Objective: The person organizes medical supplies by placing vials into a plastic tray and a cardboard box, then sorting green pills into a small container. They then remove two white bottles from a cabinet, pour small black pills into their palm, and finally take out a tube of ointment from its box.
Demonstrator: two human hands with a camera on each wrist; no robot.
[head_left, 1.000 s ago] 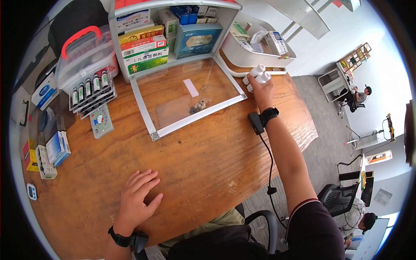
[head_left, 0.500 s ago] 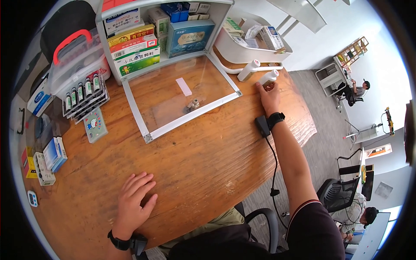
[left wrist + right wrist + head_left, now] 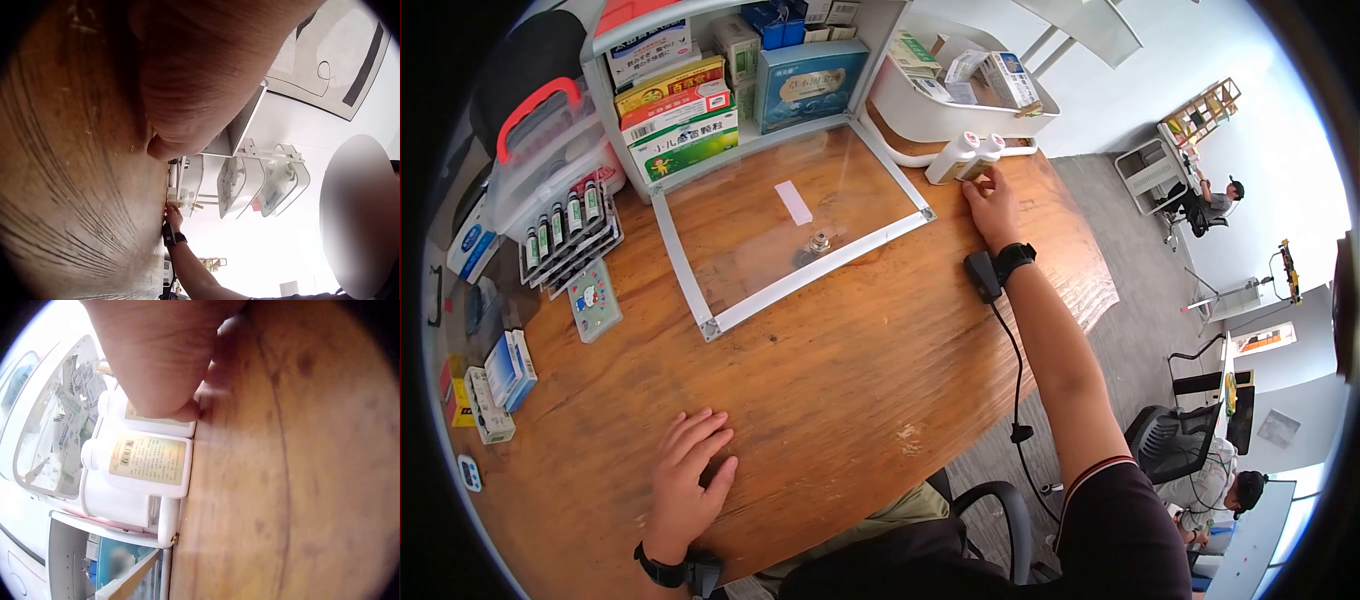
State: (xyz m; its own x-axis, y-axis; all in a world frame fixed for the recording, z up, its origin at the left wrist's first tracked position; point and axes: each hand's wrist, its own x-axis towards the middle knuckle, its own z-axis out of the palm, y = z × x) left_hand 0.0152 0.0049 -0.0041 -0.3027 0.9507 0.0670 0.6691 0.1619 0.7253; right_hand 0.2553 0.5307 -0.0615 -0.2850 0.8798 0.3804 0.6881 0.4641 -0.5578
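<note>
Two white plastic bottles stand upright side by side at the table's far right. My right hand grips the right-hand bottle low on its body, thumb and fingers around it. Close beside it, the left-hand bottle stands free of the hand. In the right wrist view the free bottle shows a yellowish printed label, while my hand hides much of the gripped bottle. My left hand rests palm down on the wooden table, fingers spread and holding nothing.
An opened case packed with medicine boxes stands at the back, its clear framed door lying forward over the table. A white bin sits behind the bottles. At left are a clear toolbox, vials and small boxes.
The right hand first had both bottles together, then they stood apart with the hand on the right one. Now that bottle has moved left, beside the other. The left hand stays resting.
</note>
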